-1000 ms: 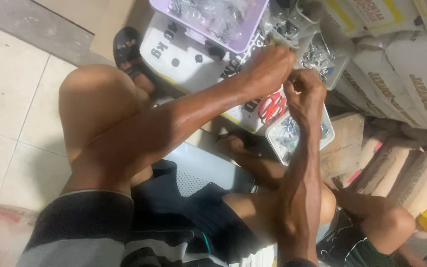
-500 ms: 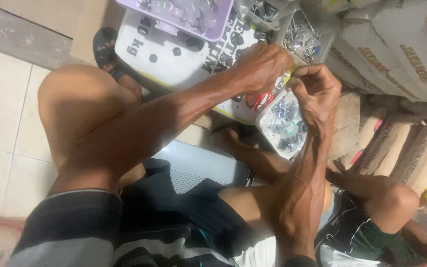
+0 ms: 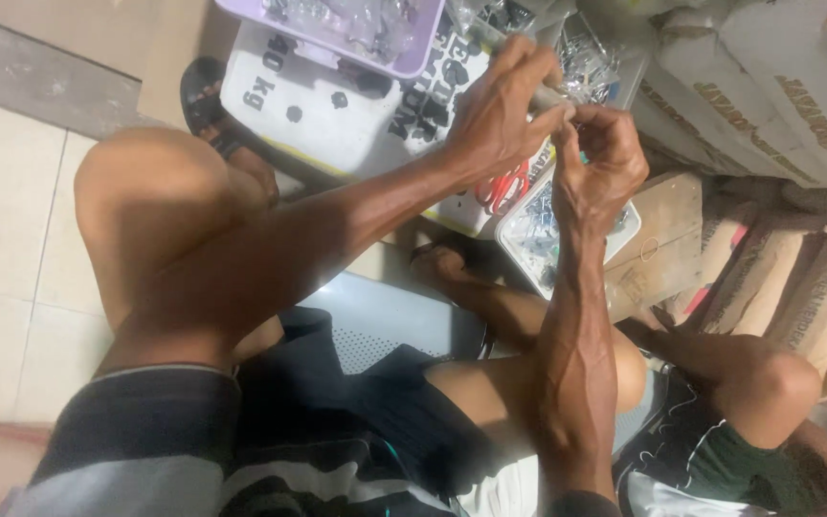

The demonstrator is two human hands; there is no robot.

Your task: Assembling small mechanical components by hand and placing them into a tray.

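Pale tiled floor (image 3: 2, 239) at left, stacked sacks (image 3: 768, 86) & cardboard (image 3: 662, 249) at right.

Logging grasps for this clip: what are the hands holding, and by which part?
Left hand and right hand meet on a small pale item, pinched at its ends by the fingertips; what it is cannot be told.

Tray (image 3: 404, 65) on sack (image 3: 337, 115), behind hands; tub (image 3: 528, 230) beneath right hand (image 3: 600, 177)

Both forearms extended forward, converging above the knees. Left hand (image 3: 500, 120) knuckles up, fingers curled in a pinch grip. Right hand (image 3: 600, 168) upright, wrist flexed, fingertips (image 3: 581, 124) bent inward, touching the left hand's fingertips.
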